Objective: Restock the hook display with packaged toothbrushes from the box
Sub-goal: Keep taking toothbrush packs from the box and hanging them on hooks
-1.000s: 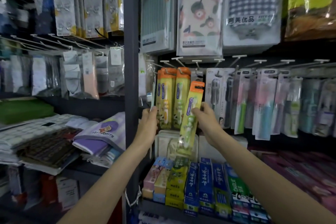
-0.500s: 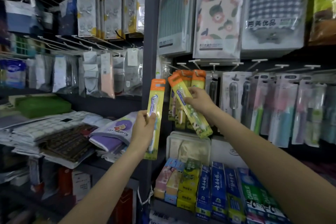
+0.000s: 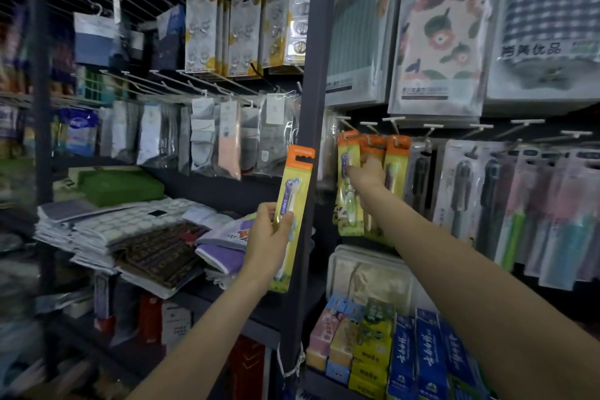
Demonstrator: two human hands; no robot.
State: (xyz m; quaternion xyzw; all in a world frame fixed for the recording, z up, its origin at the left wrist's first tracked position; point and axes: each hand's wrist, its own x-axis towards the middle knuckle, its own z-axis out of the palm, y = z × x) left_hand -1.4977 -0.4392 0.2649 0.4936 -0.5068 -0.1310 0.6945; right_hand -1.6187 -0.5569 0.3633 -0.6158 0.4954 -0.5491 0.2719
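Toothpaste boxes (image 3: pixel 402 357), folded textiles (image 3: pixel 130 230), hanging socks (image 3: pixel 227 136)

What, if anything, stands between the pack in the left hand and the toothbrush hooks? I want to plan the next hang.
The dark upright shelf post stands between the yellow orange-topped toothbrush pack in the left hand and the hooks; the right hand is at the hung packs there.

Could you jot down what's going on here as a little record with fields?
place: shop shelving with hook display
left hand: grips one yellow toothbrush pack, upright, in front of the dark post
right hand: reaches to the hanging toothbrush packs; grip unclear
below: toothpaste boxes
supply box: not in view
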